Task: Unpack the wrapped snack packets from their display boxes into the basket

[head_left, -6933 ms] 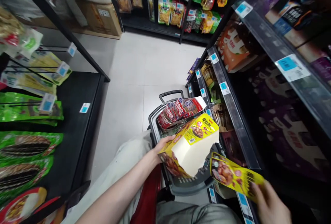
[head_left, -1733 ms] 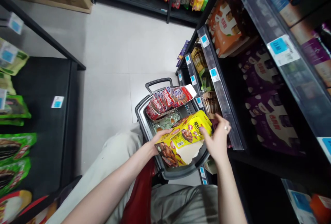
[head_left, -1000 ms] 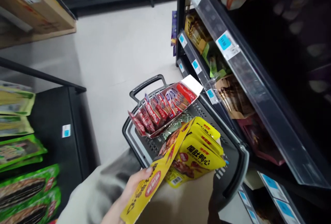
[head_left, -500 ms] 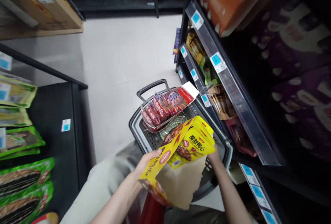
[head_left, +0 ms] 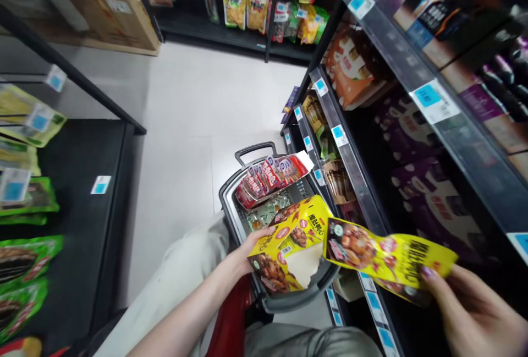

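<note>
My left hand grips the left edge of a yellow duck-heart snack box, thumb on top. The box tilts over a dark perforated shopping basket, and a bare torn cardboard surface shows at its lower right. Held out to the right, my right hand pinches the far end of a yellow printed cardboard strip. The strip's near end lies close beside the box; I cannot tell whether they touch. Also in the basket are an open red box of packets and green-and-clear packets.
On the right stands a black shelf unit with clear price rails and boxed goods. A dark shelf with bagged snacks is on the left. Farther off are a cardboard carton, a back shelf and the pale floor.
My right hand has moved from the box out to the right, carrying the yellow strip. The box now lies turned more toward the basket, still in my left hand. The view has shifted.
</note>
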A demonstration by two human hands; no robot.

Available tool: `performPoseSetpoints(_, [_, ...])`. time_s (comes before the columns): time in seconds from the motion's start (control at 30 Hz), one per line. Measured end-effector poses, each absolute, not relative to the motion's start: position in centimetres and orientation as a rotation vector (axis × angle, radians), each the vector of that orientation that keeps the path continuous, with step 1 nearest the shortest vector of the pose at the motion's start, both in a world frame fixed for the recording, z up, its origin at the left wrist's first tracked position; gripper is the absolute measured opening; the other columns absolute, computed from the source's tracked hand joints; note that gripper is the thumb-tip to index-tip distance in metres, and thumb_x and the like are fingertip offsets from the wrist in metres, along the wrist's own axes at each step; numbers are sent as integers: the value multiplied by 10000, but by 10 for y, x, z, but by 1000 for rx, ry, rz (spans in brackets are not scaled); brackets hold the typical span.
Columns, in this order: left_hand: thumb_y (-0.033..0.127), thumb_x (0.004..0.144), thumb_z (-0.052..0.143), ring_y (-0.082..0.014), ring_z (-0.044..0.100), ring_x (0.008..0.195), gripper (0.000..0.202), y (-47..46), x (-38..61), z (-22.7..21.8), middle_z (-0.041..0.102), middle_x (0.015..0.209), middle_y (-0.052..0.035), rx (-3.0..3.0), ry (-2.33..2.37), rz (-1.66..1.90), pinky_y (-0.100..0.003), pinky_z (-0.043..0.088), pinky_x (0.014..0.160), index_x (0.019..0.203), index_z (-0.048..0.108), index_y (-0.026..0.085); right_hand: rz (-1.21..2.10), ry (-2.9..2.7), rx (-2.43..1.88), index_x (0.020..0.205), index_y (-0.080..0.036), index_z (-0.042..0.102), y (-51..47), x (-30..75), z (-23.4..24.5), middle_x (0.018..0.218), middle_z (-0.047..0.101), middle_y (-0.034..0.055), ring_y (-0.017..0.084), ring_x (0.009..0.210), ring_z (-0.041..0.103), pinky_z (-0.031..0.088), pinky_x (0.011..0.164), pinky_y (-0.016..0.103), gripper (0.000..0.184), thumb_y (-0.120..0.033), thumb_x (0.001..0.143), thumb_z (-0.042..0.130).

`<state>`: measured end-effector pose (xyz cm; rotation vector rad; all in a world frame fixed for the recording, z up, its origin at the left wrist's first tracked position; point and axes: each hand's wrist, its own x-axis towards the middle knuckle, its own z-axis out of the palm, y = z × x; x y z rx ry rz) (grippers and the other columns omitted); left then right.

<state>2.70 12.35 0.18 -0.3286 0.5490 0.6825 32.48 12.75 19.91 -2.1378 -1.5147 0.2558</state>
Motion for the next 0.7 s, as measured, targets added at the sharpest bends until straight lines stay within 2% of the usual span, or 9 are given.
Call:
performPoseSetpoints(0.17, [283,751,579,-219,700,735,436,125,25,7,746,811,-120,-268,546,669,-295,486,764,1088,594,6,656,-1793,-2045,901,-165,685,161,265,189,890,725,85,235,749,682,555,613,270,424,-531,724,565])
performPoseSetpoints(0.33, [245,759,572,-194,691,647,384,125,23,10,744,766,-123,-268,561,627,-272,486,701,1055,612,3,624,-2245,-1812,956,-149,659,168,237,155,908,719,97,224,766,681,546,678,309,324,-369,852,446])
performPoseSetpoints(0.43, [275,775,546,-216,699,702,417,125,23,10,745,797,-133,-294,538,627,-305,489,762,1084,602,0,356,-2377,-1631,1037,-128,622,166,220,140,970,696,118,212,848,665,530,743,310,299,-293,888,422])
performPoseSetpoints(0.57, [348,801,521,-261,700,821,490,125,19,8,745,862,-137,-369,517,689,-381,457,886,1158,571,16,-71,-2093,-1705,1038,-143,610,173,229,118,975,661,119,213,918,616,476,824,324,266,-320,891,476])
performPoseSetpoints(0.63, [369,805,525,-274,694,870,512,126,15,8,744,889,-133,-398,528,723,-407,436,929,1194,554,37,-63,-1835,-1970,1036,-124,600,183,245,92,995,646,136,227,938,597,449,845,344,277,-310,900,446])
performPoseSetpoints(0.7, [382,802,536,-286,686,906,528,127,12,9,738,921,-142,-414,537,740,-427,425,949,1208,545,44,108,-1623,-2282,1020,-89,595,194,258,56,987,642,156,237,919,596,447,824,363,278,-248,905,397])
